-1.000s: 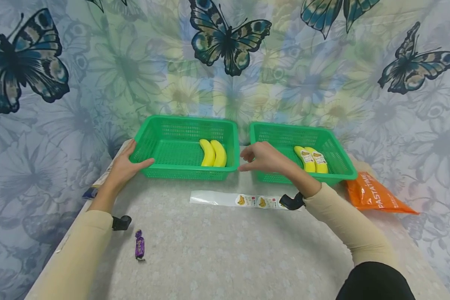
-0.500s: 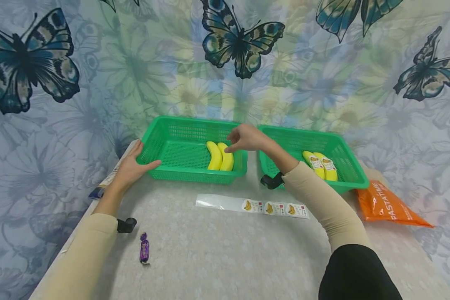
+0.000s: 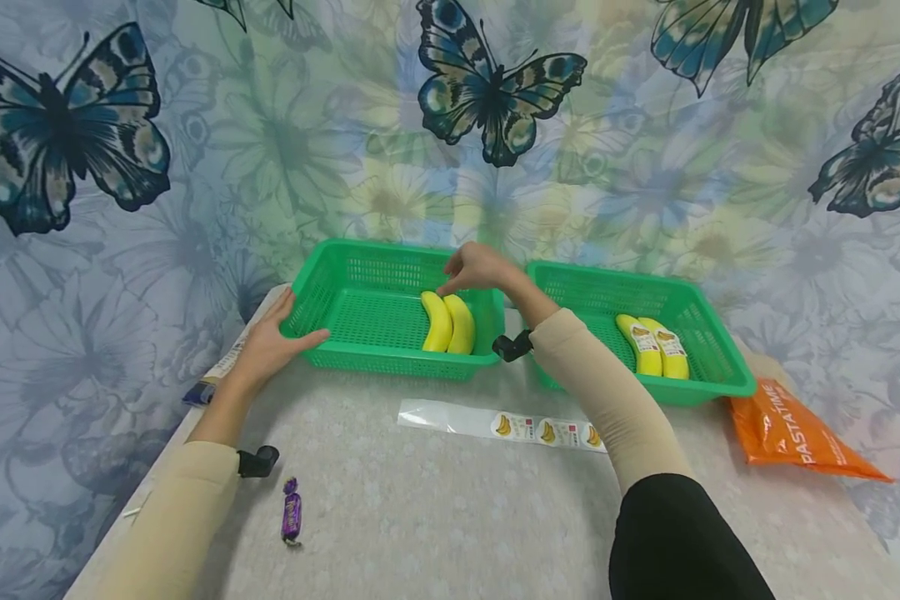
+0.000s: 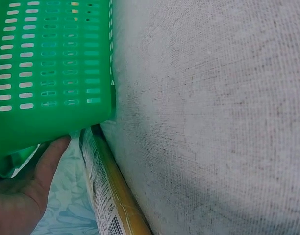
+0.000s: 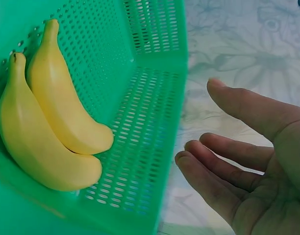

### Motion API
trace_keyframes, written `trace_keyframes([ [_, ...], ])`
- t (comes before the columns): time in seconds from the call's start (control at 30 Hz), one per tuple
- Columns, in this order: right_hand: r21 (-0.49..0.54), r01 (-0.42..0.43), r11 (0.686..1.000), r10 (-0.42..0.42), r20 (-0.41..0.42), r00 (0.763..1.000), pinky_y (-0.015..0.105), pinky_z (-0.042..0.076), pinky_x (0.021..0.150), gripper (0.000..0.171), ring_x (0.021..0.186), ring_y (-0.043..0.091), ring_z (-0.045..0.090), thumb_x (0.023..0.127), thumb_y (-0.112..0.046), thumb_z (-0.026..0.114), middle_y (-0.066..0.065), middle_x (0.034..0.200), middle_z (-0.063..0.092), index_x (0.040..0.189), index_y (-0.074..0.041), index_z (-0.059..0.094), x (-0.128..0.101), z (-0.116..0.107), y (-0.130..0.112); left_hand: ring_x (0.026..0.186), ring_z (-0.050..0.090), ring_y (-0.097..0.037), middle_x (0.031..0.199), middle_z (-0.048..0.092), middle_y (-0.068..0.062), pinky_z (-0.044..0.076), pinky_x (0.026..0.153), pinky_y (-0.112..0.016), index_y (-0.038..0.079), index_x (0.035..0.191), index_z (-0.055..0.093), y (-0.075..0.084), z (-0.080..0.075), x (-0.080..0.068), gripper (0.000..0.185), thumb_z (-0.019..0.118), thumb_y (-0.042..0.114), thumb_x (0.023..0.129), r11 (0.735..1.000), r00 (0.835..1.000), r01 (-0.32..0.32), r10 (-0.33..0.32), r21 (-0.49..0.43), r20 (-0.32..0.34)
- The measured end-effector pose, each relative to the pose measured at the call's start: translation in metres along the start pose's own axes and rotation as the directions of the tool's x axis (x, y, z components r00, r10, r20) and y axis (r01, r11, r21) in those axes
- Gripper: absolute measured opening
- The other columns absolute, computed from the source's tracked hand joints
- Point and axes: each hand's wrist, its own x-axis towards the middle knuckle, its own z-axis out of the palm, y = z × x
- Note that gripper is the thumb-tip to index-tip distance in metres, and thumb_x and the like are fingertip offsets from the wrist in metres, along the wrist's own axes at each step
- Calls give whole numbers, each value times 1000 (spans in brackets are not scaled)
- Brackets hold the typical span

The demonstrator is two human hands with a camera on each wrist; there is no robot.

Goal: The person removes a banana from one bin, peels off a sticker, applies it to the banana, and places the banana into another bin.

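Two bare yellow bananas (image 3: 450, 323) (image 5: 52, 122) lie side by side in the left green basket (image 3: 390, 362) (image 5: 145, 127). My right hand (image 3: 459, 279) (image 5: 243, 166) hovers over their far ends with relaxed, loosely bent fingers and holds nothing. My left hand (image 3: 288, 329) (image 4: 22, 196) rests on that basket's (image 4: 47, 58) front left corner, thumb along the front wall and fingers along the side. The right green basket (image 3: 615, 292) holds two bananas with labels (image 3: 654, 346).
A clear strip of banana stickers (image 3: 510, 425) lies on the grey cloth (image 4: 213, 122) before the baskets. An orange pasta packet (image 3: 791, 429) sits at the right, a purple sweet (image 3: 292, 508) near my left sleeve. A printed package (image 3: 213, 379) (image 4: 103, 191) lies by the table's left edge.
My right hand has moved left and away from me, from the gap between the baskets to above the bananas in the left basket. The left hand has stayed on the corner.
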Motion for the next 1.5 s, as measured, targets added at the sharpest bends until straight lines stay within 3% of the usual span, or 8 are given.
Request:
trace_keyframes([
  [0.17, 45, -16, 999, 15, 30, 999, 34, 57, 85, 52, 104, 25, 67, 84, -35, 76, 14, 123, 67, 124, -4, 65, 21, 10, 8, 151, -2, -43, 166, -8, 1, 15, 110, -75, 25, 157, -1, -1, 0, 1, 105, 66, 60, 84, 1000, 1000, 8, -8, 5, 0],
  [0.37, 60, -81, 995, 75, 96, 993, 39, 54, 96, 58, 114, 30, 65, 85, -35, 75, 15, 137, 59, 131, -3, 60, 45, 19, 15, 151, -1, -42, 165, -10, 5, 16, 110, -75, 28, 156, -2, -2, 0, 2, 105, 65, 63, 83, 1000, 1000, 12, -12, 27, 5],
  [0.6, 138, -134, 981, 115, 139, 984, 45, 52, 99, 61, 113, 35, 64, 86, -31, 75, 19, 135, 59, 134, 2, 56, 63, 31, 26, 151, -1, -41, 166, -8, 3, 17, 110, -74, 24, 157, -1, -7, 1, -1, 105, 65, 62, 84, 999, 1000, -8, 8, 38, -2],
  [0.8, 59, -148, 987, 139, 137, 981, 41, 54, 94, 57, 87, 22, 64, 88, -34, 73, 20, 124, 64, 132, 0, 59, 73, 40, 36, 151, 1, -41, 165, -7, 6, 18, 111, -73, 27, 157, 0, -7, 3, -2, 104, 65, 62, 84, 999, 1000, -2, 2, 37, -13],
  [0.97, 9, -181, 984, 178, 133, 975, 40, 55, 89, 45, 75, 15, 55, 87, -34, 74, 11, 99, 67, 119, -3, 68, 82, 44, 38, 151, 3, -40, 166, -5, 6, 19, 111, -72, 26, 157, 1, -6, 3, 0, 104, 66, 60, 84, 999, 999, -10, 12, 41, -30],
  [1.17, -71, -216, 974, 225, 167, 960, 27, 54, 69, 33, 65, 12, 54, 85, -35, 75, 2, 73, 58, 74, -8, 61, 87, 54, 36, 151, 3, -40, 166, -5, 4, 18, 112, -72, 24, 157, 1, -6, 2, 0, 103, 65, 59, 85, 999, 999, -13, 15, 53, -34],
  [1.33, -105, -232, 967, 249, 183, 951, 20, 51, 61, 32, 62, 9, 56, 84, -37, 77, -3, 66, 57, 71, -11, 63, 88, 63, 34, 151, 3, -40, 166, -5, 4, 18, 112, -73, 24, 157, 1, -6, 2, 0, 102, 66, 57, 85, 999, 999, -15, 16, 47, -32],
  [1.5, -142, -237, 961, 264, 220, 939, 24, 56, 66, 36, 69, 15, 66, 82, -38, 78, 6, 73, 70, 76, -4, 71, 87, 68, 27, 151, 3, -41, 166, -4, 4, 18, 111, -73, 24, 157, 2, -8, 3, 1, 102, 67, 56, 85, 999, 999, -19, 21, 33, -44],
])
